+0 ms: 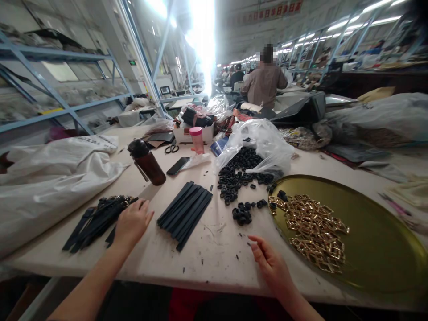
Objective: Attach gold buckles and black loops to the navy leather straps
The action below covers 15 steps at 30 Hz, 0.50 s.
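Note:
My left hand (133, 221) rests at the right end of a pile of black straps with gold buckles (96, 220); a strap end shows beneath it, and its grip is unclear. My right hand (267, 258) hovers over the front of the table, thumb and fingers closed together; whatever they may hold is too small to name. Between the hands lies a stack of flat black strips (185, 211). Beyond my right hand are small black loops (242, 214), with more spilling from a clear plastic bag (264, 142). Gold buckles (314, 227) lie on a round gold tray (371, 232).
A dark bottle (147, 162), a phone (178, 165), scissors (171, 148) and a pink-lidded cup (197, 140) stand or lie further back. White sacking (56, 178) covers the left side. A person (264, 82) is beyond the table.

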Each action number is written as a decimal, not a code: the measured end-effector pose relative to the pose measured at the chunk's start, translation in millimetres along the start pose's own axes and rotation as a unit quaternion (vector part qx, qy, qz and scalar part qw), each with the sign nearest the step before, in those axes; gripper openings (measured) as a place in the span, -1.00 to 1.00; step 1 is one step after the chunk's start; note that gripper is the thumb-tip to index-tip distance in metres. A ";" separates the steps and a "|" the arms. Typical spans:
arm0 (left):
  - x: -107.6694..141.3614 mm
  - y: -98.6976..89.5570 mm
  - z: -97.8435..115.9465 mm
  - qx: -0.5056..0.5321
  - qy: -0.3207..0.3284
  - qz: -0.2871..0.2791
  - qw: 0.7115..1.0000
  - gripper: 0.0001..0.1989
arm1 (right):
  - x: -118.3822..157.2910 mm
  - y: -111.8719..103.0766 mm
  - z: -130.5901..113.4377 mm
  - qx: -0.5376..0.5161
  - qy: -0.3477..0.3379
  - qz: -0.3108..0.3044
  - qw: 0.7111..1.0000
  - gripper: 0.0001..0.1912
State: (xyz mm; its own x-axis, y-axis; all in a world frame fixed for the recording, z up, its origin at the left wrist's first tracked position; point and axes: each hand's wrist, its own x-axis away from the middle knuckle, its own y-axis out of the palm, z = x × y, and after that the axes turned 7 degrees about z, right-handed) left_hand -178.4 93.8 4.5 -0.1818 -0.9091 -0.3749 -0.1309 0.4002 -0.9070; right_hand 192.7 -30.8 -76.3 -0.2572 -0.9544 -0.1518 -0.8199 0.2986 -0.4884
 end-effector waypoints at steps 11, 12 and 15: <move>-37.3 9.9 144.4 0.096 0.020 -0.093 0.991 -0.83 | 4.4 -0.6 1.9 0.006 -0.025 -0.003 1.000 -0.62; -38.9 9.7 144.4 0.099 0.014 -0.096 0.990 -0.84 | 4.8 -0.7 1.5 0.007 -0.030 -0.003 1.000 -0.63; -41.4 -0.2 142.7 0.119 0.006 -0.097 0.988 -0.85 | 4.9 -0.8 0.8 0.012 -0.033 -0.005 0.999 -0.65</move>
State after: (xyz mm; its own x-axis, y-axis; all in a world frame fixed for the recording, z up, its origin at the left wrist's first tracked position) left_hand -31.8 114.9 -7.1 -0.1870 -0.9642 -0.1878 0.0689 0.1779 -0.9816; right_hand 192.5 -35.6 -77.4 -0.2144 -0.9555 -0.2026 -0.8096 0.2899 -0.5104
